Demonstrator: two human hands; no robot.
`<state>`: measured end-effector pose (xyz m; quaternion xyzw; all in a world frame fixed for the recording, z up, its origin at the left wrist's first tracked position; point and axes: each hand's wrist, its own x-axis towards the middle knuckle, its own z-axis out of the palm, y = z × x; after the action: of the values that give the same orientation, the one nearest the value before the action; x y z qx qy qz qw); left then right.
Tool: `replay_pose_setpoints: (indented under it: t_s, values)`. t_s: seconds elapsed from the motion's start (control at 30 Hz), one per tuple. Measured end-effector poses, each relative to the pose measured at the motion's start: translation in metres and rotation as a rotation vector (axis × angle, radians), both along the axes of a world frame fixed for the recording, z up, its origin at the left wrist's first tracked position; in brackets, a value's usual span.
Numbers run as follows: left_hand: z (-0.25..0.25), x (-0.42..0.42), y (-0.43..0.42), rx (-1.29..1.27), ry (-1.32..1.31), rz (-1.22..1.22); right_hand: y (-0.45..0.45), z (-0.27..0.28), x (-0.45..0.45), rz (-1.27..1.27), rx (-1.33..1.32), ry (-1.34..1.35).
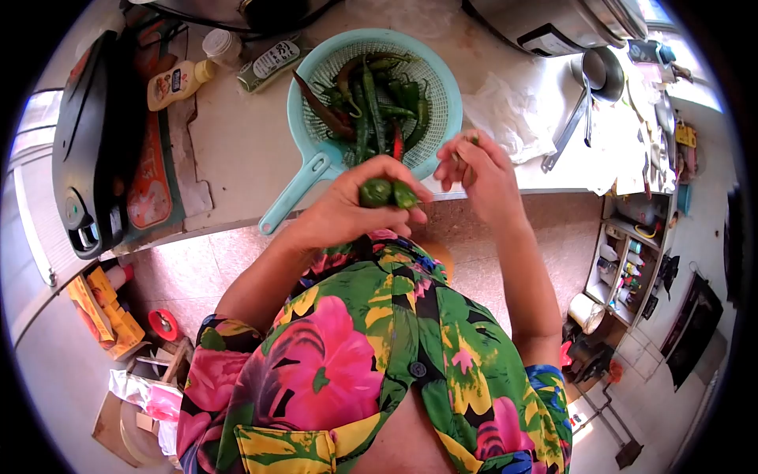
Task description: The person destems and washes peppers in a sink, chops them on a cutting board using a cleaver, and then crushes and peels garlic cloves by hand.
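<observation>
My left hand [339, 207] is closed around green peppers [376, 193], two rounded ends showing between thumb and fingers. It is just in front of the near rim of a light turquoise plastic colander [300, 75] with a long handle [288, 196]. Inside lie several long green chili peppers [371, 99], some dark reddish-brown ones and a red one [398, 142]. To the right of the colander's rim, my right hand [483, 170] is raised with its fingers pinched together. A tiny greenish bit [473, 140] shows at its fingertips, too small to name.
A crumpled clear plastic bag [509, 118] lies right of the colander, beside a small saucepan [600, 75]. On the left are a yellow-capped bottle [178, 84], a jar [221, 46], a seasoning packet [270, 65] and a black appliance [99, 142]. A large metal pot [545, 24] stands behind.
</observation>
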<state>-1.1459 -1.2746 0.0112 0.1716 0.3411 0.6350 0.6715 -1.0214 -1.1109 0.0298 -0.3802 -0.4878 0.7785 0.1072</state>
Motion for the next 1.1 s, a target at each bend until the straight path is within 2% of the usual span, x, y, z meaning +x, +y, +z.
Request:
replay_pose_setpoints:
  t_s: [0.03, 0.1, 0.13, 0.2, 0.23, 0.3, 0.43, 0.53, 0.6, 0.63, 0.7, 0.73, 0.77, 0.8, 0.83, 0.9, 0.97, 1.03, 1.07, 1.1]
  values:
    - [-0.005, -0.002, -0.003, 0.004, -0.005, 0.003, 0.01, -0.001, -0.008, 0.003, 0.004, -0.005]
    - [-0.012, -0.005, -0.009, 0.08, -0.037, 0.142, 0.031, -0.01, -0.027, 0.245, 0.513, -0.197]
    - [-0.009, -0.007, -0.011, 0.057, 0.002, 0.19, 0.035, -0.016, -0.039, 0.253, 0.514, -0.198]
    - [-0.015, -0.011, -0.012, 0.017, 0.021, 0.267, 0.037, -0.029, -0.068, 0.366, 1.208, -0.339]
    - [-0.02, -0.012, -0.011, -0.023, 0.041, 0.336, 0.04, -0.036, -0.081, 0.374, 1.21, -0.337]
    - [-0.029, -0.014, -0.013, -0.039, 0.003, 0.391, 0.044, -0.048, -0.104, 0.784, 1.506, -0.766]
    - [-0.033, -0.02, -0.018, -0.065, -0.086, 0.533, 0.04, -0.065, -0.12, 0.844, 1.501, -0.816]
    - [-0.031, -0.022, -0.021, -0.074, -0.132, 0.604, 0.042, -0.053, -0.115, 0.784, 1.467, -0.652]
    - [-0.028, -0.021, -0.015, -0.088, -0.15, 0.634, 0.035, -0.032, -0.103, 0.578, 1.367, -0.468]
    - [-0.027, -0.016, -0.008, -0.087, -0.055, 0.688, 0.027, -0.018, -0.097, 0.579, 1.369, -0.467]
    - [-0.026, -0.01, -0.002, -0.085, 0.04, 0.735, 0.007, 0.009, -0.078, 0.521, 0.995, -0.275]
    - [-0.026, -0.008, 0.0, -0.114, 0.096, 0.601, -0.005, 0.014, -0.068, 0.514, 0.996, -0.277]
    - [-0.024, -0.005, 0.002, -0.144, 0.152, 0.465, -0.019, 0.016, -0.059, 0.432, 0.857, -0.204]
    - [-0.008, -0.005, 0.004, -0.159, -0.086, 0.341, -0.028, 0.017, -0.05, 0.348, 0.719, -0.13]
    - [-0.009, -0.004, 0.005, -0.158, -0.082, 0.329, -0.029, 0.015, -0.041, 0.336, 0.719, -0.131]
    - [-0.015, 0.0, 0.007, -0.153, 0.237, 0.269, -0.03, 0.008, -0.023, 0.283, 0.507, -0.18]
    - [-0.019, 0.007, 0.008, -0.15, 0.206, 0.217, -0.032, 0.004, -0.01, 0.233, 0.504, -0.129]
    - [-0.014, 0.011, 0.01, -0.105, 0.713, 0.212, -0.031, -0.002, 0.001, 0.233, 0.739, -0.065]
    - [-0.015, 0.011, 0.011, -0.029, 0.855, 0.252, -0.03, -0.003, 0.005, 0.223, 0.737, -0.068]
    - [-0.015, 0.01, 0.011, -0.028, 0.856, 0.244, -0.029, -0.003, 0.008, 0.166, 0.343, -0.029]
